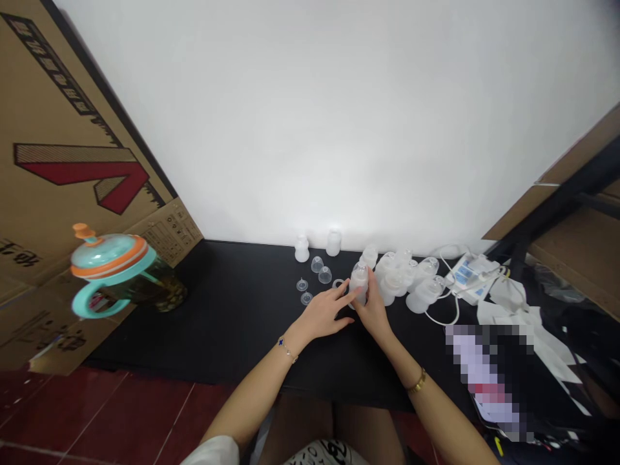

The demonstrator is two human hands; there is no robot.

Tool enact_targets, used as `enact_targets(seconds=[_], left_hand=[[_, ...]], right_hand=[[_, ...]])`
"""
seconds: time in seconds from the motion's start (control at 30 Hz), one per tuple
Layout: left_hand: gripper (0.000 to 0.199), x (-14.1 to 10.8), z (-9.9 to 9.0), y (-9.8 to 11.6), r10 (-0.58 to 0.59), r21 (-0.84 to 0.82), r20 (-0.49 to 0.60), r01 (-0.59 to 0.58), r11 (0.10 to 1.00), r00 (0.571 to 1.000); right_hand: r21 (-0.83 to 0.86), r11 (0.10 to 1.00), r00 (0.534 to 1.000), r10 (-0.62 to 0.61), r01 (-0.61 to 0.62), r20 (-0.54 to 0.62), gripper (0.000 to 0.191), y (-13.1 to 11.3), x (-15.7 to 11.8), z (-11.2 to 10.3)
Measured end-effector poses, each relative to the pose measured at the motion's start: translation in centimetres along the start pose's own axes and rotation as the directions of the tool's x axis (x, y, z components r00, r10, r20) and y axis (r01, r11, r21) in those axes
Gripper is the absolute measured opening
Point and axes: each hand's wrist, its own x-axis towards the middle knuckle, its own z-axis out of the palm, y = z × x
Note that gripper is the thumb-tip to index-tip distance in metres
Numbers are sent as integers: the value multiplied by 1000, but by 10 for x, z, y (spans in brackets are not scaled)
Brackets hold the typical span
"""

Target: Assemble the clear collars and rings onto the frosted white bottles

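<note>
My right hand (374, 312) is wrapped round a small white baby bottle (359, 278) with a clear cap, which stands upright near the table's middle. Reaching in from the left, my left hand (323, 314) has its fingers spread, with fingertips at the bottle's side. A ring (338, 283) lies just beyond those fingers. Left of the hands are two clear domed caps (324, 275) and two clear nipples (302, 284). Behind them, two open white bottle bodies (301, 248) stand by the wall. Several capped bottles (393, 282) crowd together right of my right hand.
A large turquoise-lidded jug (157, 284) stands at the left by a cardboard box (62, 161). At the right are a white power strip (472, 278) with cables, crumpled paper (526, 313) and a partly blurred phone-like device (489, 381). A white wall (329, 129) backs the black table (227, 310).
</note>
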Motion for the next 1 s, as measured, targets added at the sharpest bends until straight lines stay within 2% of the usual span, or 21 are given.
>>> enact_targets(seconds=[0.27, 0.47, 0.63, 0.9, 1.0], left_hand=[[80, 1, 2, 0, 20, -10, -35, -21, 1000, 999], [79, 0, 4, -1, 23, 2, -23, -23, 1000, 999], [79, 0, 4, 0, 14, -10, -18, -14, 1000, 1000], [80, 1, 7, 0, -1, -29, 5, 1, 1000, 1000], [83, 1, 7, -1, -7, -28, 18, 7, 1000, 1000]], right_hand=[[-9, 998, 998, -62, 62, -30, 84, 3, -2, 5], [-142, 979, 985, -156, 144, -78, 80, -3, -5, 4], [-268, 937, 960, -261, 226, -103, 76, -10, -9, 4], [-436, 841, 920, -386, 321, -67, 70, -20, -13, 1], [-478, 815, 906, -413, 326, -87, 71, -23, -14, 2]])
